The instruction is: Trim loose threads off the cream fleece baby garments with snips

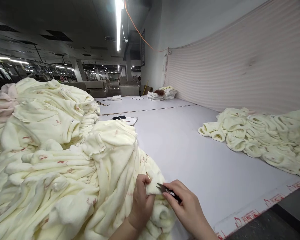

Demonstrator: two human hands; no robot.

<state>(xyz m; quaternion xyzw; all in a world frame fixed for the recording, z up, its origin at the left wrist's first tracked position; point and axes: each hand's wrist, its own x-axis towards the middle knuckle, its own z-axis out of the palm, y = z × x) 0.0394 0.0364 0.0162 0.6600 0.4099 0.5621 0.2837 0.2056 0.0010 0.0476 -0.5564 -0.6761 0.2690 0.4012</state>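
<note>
My left hand (pixel 143 203) is closed on the edge of a pale yellow fleece garment (pixel 122 150) with small reddish prints. In my right hand (pixel 186 206) is a pair of dark thread snips (pixel 173 195), held between thumb and fingers. The blades point left, and their tips are at the fabric edge beside my left thumb. Whether the blades touch a thread is too small to tell. The rest of the garment hangs over the table and merges with the pile on the left.
A big heap of pale yellow garments (pixel 47 133) covers the left side, with a pink cloth (pixel 5 103) at its edge. More garments (pixel 260 136) lie on the right of the white table (pixel 175 140). Folded stacks (pixel 167 93) and a dark object (pixel 119 117) sit farther back.
</note>
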